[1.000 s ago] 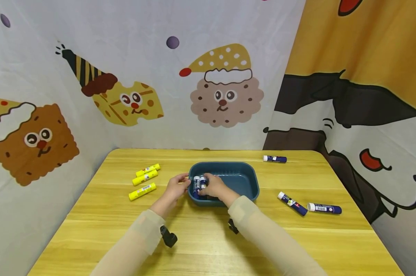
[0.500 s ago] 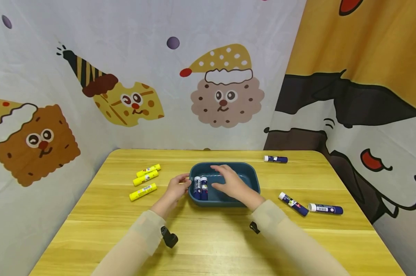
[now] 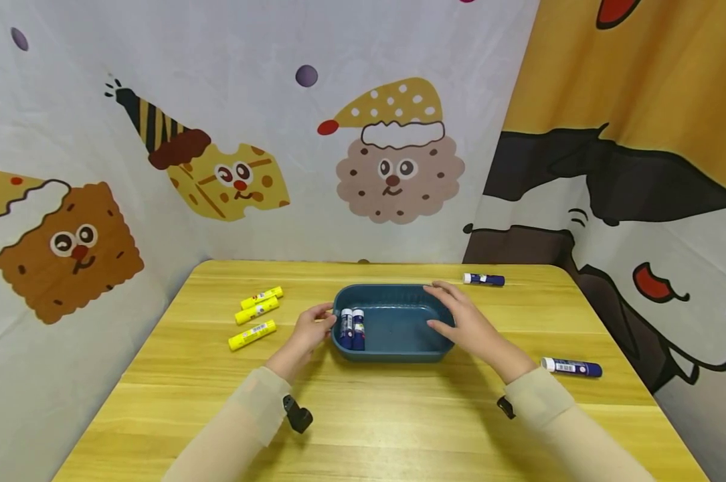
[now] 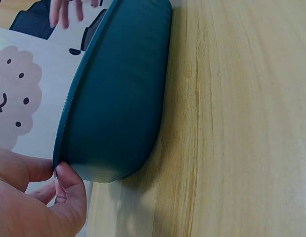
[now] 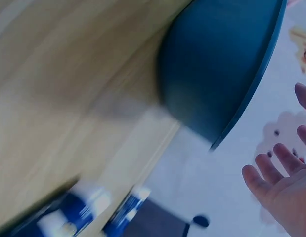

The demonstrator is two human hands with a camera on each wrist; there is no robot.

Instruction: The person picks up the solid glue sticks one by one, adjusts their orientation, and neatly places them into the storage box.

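Note:
A dark teal plastic bin (image 3: 393, 357) stands in the middle of the table. My left hand (image 3: 308, 333) pinches its left rim between thumb and fingers, as the left wrist view also shows at the bin wall (image 4: 113, 94). Inside, at the left end, lie two blue glue sticks with white caps, a left glue stick (image 3: 346, 329) and a right glue stick (image 3: 358, 331), side by side. Over the bin's right end hovers my right hand (image 3: 474, 328), fingers spread and holding nothing. In the right wrist view those fingers (image 5: 266, 168) are apart from the bin.
Three yellow glue sticks (image 3: 252, 335) lie left of the bin on the wooden table (image 3: 363, 415). One blue glue stick (image 3: 484, 279) lies at the back right, another blue glue stick (image 3: 572, 367) at the right. A printed curtain (image 3: 314, 234) hangs behind the table.
My right hand has let go of the glue stick in the bin and moved right, to the bin's right end. One loose blue glue stick is now hidden behind it. The left hand stays put.

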